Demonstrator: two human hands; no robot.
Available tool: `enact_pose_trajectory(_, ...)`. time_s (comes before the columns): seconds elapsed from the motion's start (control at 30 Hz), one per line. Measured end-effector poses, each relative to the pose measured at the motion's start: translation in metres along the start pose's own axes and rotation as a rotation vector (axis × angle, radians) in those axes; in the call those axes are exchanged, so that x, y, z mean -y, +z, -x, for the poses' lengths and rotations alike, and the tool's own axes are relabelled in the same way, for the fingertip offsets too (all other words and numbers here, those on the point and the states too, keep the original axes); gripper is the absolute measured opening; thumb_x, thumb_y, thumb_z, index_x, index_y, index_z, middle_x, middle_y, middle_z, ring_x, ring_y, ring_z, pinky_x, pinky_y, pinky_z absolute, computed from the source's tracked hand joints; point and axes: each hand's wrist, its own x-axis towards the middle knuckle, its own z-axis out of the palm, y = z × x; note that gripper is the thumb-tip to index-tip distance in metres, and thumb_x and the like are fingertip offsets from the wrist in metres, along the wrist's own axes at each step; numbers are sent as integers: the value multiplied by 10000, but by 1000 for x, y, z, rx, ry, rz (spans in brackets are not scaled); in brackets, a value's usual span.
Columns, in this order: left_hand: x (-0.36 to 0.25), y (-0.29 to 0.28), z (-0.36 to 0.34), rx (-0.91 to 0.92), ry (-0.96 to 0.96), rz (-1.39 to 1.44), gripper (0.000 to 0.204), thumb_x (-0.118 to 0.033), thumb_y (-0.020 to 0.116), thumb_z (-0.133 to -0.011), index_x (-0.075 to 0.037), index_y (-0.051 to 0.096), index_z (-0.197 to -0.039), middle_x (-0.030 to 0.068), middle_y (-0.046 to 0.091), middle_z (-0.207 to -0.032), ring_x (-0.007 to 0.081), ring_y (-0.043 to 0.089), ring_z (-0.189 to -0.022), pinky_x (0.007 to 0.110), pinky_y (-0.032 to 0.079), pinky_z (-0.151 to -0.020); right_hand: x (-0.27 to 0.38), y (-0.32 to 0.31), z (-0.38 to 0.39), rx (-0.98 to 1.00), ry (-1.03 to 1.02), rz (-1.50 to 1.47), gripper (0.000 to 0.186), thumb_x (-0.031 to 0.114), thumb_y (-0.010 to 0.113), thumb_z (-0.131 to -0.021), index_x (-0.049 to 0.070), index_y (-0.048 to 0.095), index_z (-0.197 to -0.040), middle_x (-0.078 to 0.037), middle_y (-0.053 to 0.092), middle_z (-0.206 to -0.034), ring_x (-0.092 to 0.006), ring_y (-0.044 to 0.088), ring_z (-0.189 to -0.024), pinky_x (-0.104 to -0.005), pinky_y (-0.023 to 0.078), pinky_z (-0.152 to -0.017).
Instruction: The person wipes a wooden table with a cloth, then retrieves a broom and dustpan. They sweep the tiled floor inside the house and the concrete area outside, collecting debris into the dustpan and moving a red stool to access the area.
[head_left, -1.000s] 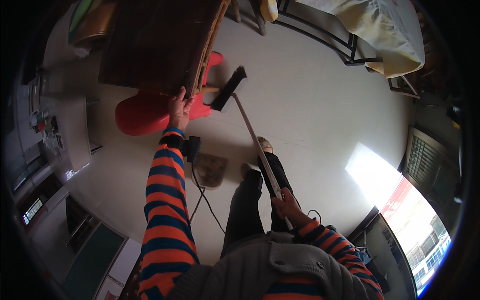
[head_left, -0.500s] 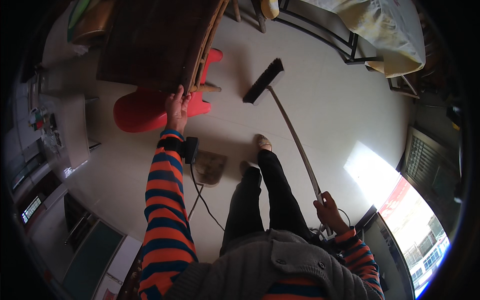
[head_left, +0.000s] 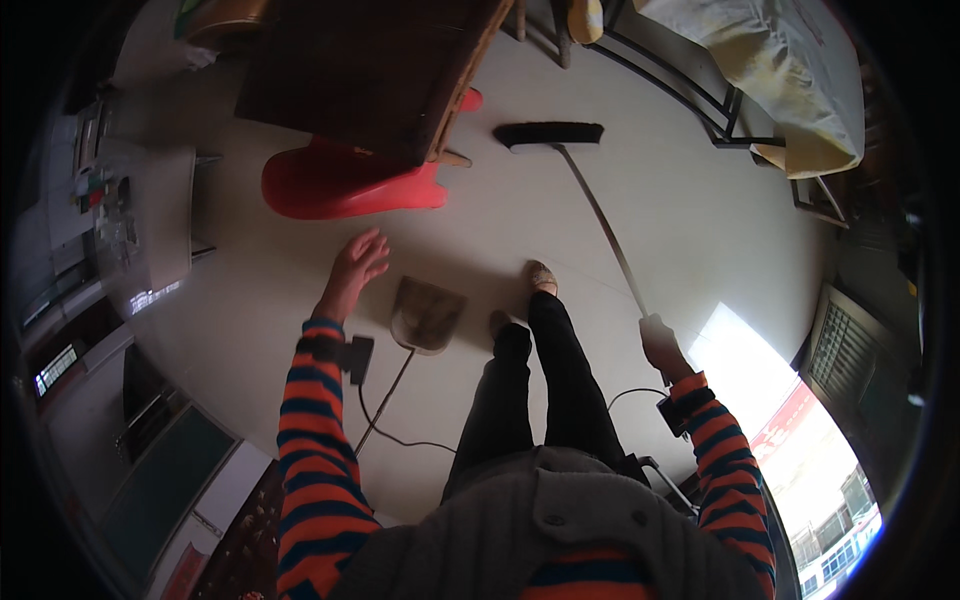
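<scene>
My right hand (head_left: 661, 345) is wrapped round the upper part of a broom's long handle. The broom (head_left: 549, 134) has dark bristles, and its head rests on the pale floor ahead, to the right of the red chair. My left hand (head_left: 356, 270) hangs in the air with its fingers apart and nothing in them. It is nearest to the red plastic chair (head_left: 345, 185) and to a dustpan (head_left: 427, 316) with a long thin handle. That dustpan lies on the floor to the left of my feet.
A dark wooden table (head_left: 375, 75) stands over the red chair. At the far right is a table with a pale yellowish cloth (head_left: 760, 70) on a black metal frame. Bright light falls on the floor at right. A cable (head_left: 395, 438) runs from my left wrist.
My left hand has let go of the dark table's corner and drawn back toward me. The broom head has turned to lie crosswise, and my right hand has moved forward.
</scene>
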Motion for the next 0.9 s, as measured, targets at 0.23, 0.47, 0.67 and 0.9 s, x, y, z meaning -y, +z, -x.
enact_pose_trajectory(0.23, 109, -89, 226, -559, 70, -559, 308, -230, 587, -799, -5, 551, -1006, 110, 586, -951, 174, 554, -873, 282, 438, -771, -17, 14, -2, 15, 73, 119, 191, 209, 369, -863, 22, 340, -883, -252, 553, -641, -428, 553, -614, -497, 457, -536)
enact_pose_trajectory(0.47, 204, -75, 337, -557, -333, -752, 551, -447, 603, -731, -55, 496, -1103, 219, 527, -1028, 305, 521, -953, 368, 417, -806, 43, 16, 13, 25, 152, 186, 200, 164, 376, -827, -8, 364, -930, -235, 568, -683, -397, 574, -646, -478, 470, -565)
enact_pose_trajectory(0.67, 236, -48, 338, -539, -135, -705, 433, -378, 590, -744, -52, 531, -1022, 166, 583, -890, 302, 569, -798, 373, 457, -701, 106, 56, 61, 390, 101, 180, 211, 155, 376, -812, -29, 447, -886, -252, 549, -784, -400, 572, -705, -466, 472, -634)
enact_pose_trajectory(0.9, 244, -42, 332, -504, 179, -885, 129, -137, 503, -766, -60, 567, -846, 153, 581, -733, 335, 560, -699, 415, 462, -625, 116, 22, 78, 463, -86, 296, 237, 121, 340, -824, -41, 512, -798, -191, 513, -744, -301, 593, -548, -358, 489, -406)
